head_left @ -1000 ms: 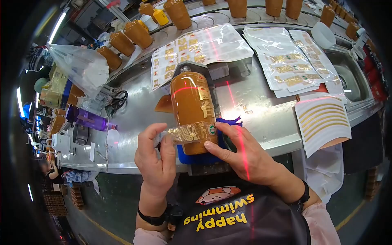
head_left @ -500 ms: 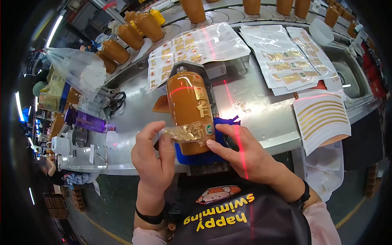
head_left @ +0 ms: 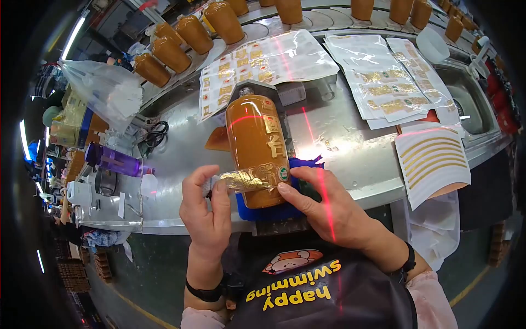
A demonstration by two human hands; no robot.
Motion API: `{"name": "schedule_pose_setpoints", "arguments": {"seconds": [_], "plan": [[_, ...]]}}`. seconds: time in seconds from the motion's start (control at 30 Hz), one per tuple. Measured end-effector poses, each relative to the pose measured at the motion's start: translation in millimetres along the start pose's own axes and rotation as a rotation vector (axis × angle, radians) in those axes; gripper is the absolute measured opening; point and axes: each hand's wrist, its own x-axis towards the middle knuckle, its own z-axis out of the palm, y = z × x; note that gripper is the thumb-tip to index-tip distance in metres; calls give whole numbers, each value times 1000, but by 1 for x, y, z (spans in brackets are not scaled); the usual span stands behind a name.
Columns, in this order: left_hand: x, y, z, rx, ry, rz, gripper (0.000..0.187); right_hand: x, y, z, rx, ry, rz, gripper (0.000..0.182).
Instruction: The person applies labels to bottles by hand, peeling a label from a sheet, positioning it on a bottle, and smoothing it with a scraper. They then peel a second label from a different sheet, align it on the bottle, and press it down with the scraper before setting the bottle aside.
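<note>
A glossy brown bottle (head_left: 249, 129) with raised gold characters lies on its back in a dark angled cradle (head_left: 282, 90), neck pointing away from me. Across its lower part runs a clear film sticker (head_left: 241, 180) with a gold pattern and a small green round mark at its right end. My left hand (head_left: 207, 205) pinches the film's loose left end between thumb and fingertips, off the bottle's side. My right hand (head_left: 329, 203) presses its thumb near the sticker's right end, with its fingers against the bottle's right side. Blue cloth (head_left: 249, 211) lies under the bottle's base.
Sheets of gold stickers (head_left: 268, 60) lie behind the cradle, with more sheets (head_left: 383, 82) and a sheet of gold strips (head_left: 433, 156) at right. Brown bottles (head_left: 222, 22) stand on a curved conveyor (head_left: 323, 21). A purple bottle (head_left: 118, 160) and scissors (head_left: 156, 134) are at left; a sink (head_left: 466, 98) is far right.
The bottles on the conveyor have moved along to the right. The film's left end is now a little lower and more crumpled in my left hand. My right hand has barely moved.
</note>
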Motion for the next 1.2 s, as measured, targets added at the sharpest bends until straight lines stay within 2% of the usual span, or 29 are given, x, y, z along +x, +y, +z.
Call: {"name": "schedule_pose_setpoints", "arguments": {"seconds": [0.3, 0.8, 1.0, 1.1, 1.2], "plan": [[1, -2, 4, -73, 68, -5, 21, 1, 0, -3, 7, -5, -47, 64], [-2, -5, 6, -160, 13, -173, 25, 1, -1, -5, -14, -10, -25, 62], [4, -9, 3, -673, -19, -378, 30, 1, -1, -4, 19, -6, -17, 64], [7, -17, 4, -772, -51, -422, 32, 3, -1, -3, 52, 19, 15, 64], [8, 2, 13, -523, -6, -309, 34, 10, 0, -11, 39, 15, 52, 64]]}}
